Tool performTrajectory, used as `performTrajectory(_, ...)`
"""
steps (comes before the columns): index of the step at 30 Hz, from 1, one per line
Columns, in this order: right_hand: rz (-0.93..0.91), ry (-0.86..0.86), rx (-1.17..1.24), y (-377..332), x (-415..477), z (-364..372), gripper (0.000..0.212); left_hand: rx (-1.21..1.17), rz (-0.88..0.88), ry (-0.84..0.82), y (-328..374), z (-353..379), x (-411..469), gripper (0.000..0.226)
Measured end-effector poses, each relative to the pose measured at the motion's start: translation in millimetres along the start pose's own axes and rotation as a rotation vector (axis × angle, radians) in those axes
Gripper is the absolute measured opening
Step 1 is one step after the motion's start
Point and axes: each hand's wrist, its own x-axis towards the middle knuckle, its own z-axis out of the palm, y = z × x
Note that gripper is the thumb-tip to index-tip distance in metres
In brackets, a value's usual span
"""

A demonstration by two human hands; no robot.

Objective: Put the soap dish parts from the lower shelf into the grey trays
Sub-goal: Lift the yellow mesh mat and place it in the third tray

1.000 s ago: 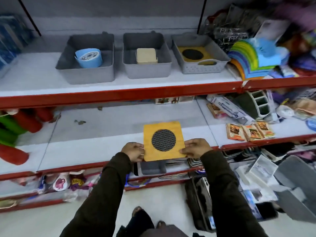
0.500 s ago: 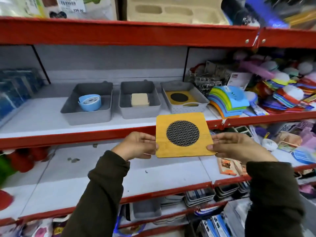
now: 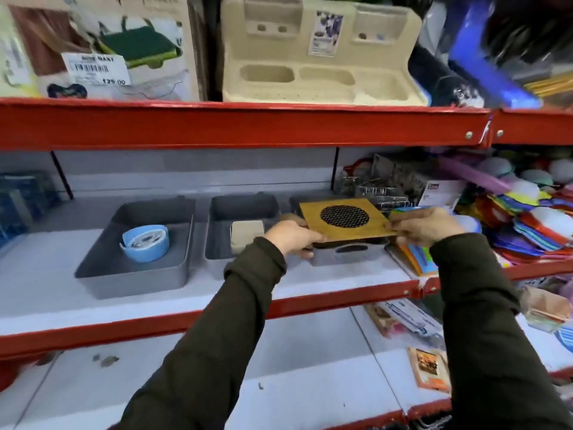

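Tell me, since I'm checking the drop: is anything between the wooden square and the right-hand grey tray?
Nothing visible. Both hands hold the wooden square directly over the right grey tray, whose inside is hidden beneath it.

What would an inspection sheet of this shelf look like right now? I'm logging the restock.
Surface: white shelf board with red front edge, three grey plastic trays on it.
Job's things: square bamboo soap dish plate with black round mesh held over right grey tray; left grey tray holds round blue dish; middle grey tray holds cream block.
Clutter: colourful stacked items at right.
Grippers: left hand and right hand grip the plate's opposite edges.
Cables: nothing seen.
Surroundings: beige moulded organiser on the shelf above.
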Motion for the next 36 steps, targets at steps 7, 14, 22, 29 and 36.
performTrajectory(7, 0.05, -0.035, -0.109, 8.8, 66.0, 18.0, 0.005, 0.099, -0.028, 0.008, -0.7, 6.2, 50.2, 0.05)
performTrajectory(14, -0.026, 0.104, -0.191, 21.6, 80.7, 27.7, 0.009, 0.33, 0.03, 0.061, -10.1, 11.0, 68.7, 0.047)
performTrajectory(22, -0.142, 0.275, -0.673, 19.8, 88.7, 45.4, 0.021, 0.654, 0.108, 0.253, -12.4, 19.1, 72.8, 0.041)
performTrajectory(29, -0.241, 0.242, -0.689, 34.0, 80.5, 53.4, 0.016, 0.744, 0.115, 0.329, -19.0, 20.3, 74.6, 0.042)
performTrajectory(36, -0.467, 0.15, -0.758, 18.8, 53.1, 70.8, 0.04, 0.887, 0.364, 0.442, -23.5, 7.5, 47.9, 0.049)
